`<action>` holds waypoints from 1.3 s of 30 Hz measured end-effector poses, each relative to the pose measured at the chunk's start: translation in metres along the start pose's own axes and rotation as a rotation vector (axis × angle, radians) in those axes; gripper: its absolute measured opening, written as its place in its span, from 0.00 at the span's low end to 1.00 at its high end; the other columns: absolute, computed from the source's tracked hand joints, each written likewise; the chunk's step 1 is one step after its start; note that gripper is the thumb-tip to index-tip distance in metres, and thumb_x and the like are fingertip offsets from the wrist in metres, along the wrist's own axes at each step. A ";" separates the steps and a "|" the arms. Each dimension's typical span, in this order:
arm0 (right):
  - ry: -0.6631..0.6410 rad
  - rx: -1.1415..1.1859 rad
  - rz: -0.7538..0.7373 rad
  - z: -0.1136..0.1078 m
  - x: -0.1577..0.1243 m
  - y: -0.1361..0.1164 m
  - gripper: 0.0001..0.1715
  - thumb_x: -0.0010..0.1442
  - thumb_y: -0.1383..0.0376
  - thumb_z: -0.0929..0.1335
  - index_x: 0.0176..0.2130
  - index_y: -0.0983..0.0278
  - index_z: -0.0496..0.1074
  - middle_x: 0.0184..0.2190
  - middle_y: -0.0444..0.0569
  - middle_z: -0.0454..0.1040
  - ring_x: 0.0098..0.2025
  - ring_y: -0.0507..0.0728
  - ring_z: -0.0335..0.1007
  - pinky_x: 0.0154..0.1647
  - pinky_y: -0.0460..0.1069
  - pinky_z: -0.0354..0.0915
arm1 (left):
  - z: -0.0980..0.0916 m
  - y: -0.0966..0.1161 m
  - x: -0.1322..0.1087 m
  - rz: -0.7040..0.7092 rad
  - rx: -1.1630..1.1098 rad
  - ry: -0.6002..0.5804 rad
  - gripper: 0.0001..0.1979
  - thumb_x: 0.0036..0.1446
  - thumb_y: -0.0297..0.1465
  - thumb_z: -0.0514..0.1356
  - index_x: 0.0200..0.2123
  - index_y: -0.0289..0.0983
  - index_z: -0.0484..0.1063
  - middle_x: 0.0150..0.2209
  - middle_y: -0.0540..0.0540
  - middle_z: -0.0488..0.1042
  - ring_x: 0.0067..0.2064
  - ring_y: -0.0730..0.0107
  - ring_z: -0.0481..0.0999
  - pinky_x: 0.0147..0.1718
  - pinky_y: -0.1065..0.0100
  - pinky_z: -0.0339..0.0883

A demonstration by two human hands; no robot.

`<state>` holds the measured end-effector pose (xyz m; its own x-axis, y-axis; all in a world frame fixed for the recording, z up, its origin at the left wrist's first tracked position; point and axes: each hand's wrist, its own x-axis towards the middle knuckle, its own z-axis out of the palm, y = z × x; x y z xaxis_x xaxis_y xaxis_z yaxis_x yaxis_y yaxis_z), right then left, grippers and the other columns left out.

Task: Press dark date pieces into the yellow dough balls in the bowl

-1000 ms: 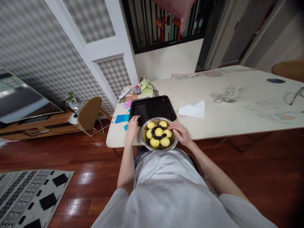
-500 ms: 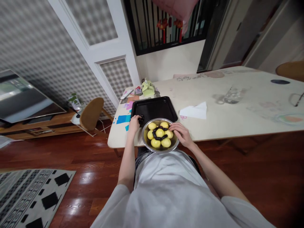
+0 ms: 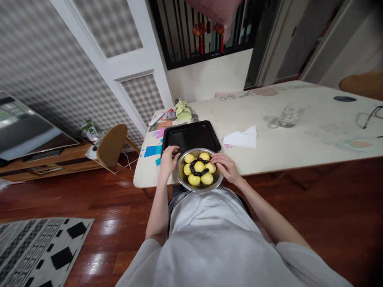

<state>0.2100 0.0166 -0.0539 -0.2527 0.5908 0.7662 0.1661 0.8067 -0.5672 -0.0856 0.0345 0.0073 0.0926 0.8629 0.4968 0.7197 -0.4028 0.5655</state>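
A round metal bowl [image 3: 200, 189] sits at the table's near edge, overlapping the front of a black tray [image 3: 191, 134]. Several yellow, lemon-like fruits [image 3: 194, 179] lie in it. Dark, glossy, elongated pieces [image 3: 198, 173], like long black grapes, form a ring around the middle fruit. My left hand [image 3: 169, 159] is beside the bowl's left rim, over the tray's front left corner, its fingers closed on a small dark elongated piece [image 3: 180, 151]. My right hand [image 3: 226, 165] reaches over the bowl's right rim, fingers bent together near the ring; whatever they pinch is hidden.
White folded paper [image 3: 241, 138] lies right of the tray, with a clear glass [image 3: 289, 116] farther off. Behind the tray stand a green box [image 3: 183, 111] and a white remote [image 3: 157, 118]. Glasses [image 3: 372, 116] rest at the far right. A wooden chair [image 3: 112, 144] is on the left.
My left hand has drawn back from the tray slightly toward the bowl's left rim, now with the dark piece at its fingertips. My right hand stays at the bowl's right side. The view has shifted slightly.
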 end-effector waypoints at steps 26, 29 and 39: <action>0.002 -0.019 -0.008 0.000 0.001 0.001 0.16 0.75 0.59 0.63 0.43 0.59 0.80 0.41 0.54 0.82 0.51 0.65 0.77 0.55 0.64 0.73 | 0.035 0.072 -0.018 0.452 -0.054 -0.380 0.15 0.71 0.23 0.52 0.46 0.40 0.79 0.50 0.41 0.79 0.56 0.56 0.76 0.57 0.54 0.69; -0.001 -0.018 -0.007 0.000 0.001 0.002 0.16 0.75 0.59 0.63 0.43 0.59 0.80 0.41 0.54 0.82 0.51 0.65 0.77 0.55 0.64 0.72 | 0.030 0.069 -0.016 0.443 -0.072 -0.333 0.14 0.72 0.24 0.53 0.46 0.40 0.79 0.50 0.42 0.79 0.55 0.58 0.76 0.57 0.55 0.69; 0.003 -0.003 0.002 0.000 0.000 0.002 0.16 0.74 0.59 0.63 0.44 0.58 0.81 0.42 0.54 0.82 0.52 0.65 0.77 0.56 0.65 0.73 | -0.016 0.011 0.000 0.170 0.009 0.026 0.15 0.69 0.23 0.51 0.47 0.40 0.77 0.49 0.42 0.78 0.54 0.58 0.76 0.59 0.56 0.70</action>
<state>0.2104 0.0182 -0.0547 -0.2495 0.5923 0.7661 0.1695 0.8056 -0.5677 -0.0888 0.0248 0.0238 0.1963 0.7742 0.6018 0.7015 -0.5397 0.4654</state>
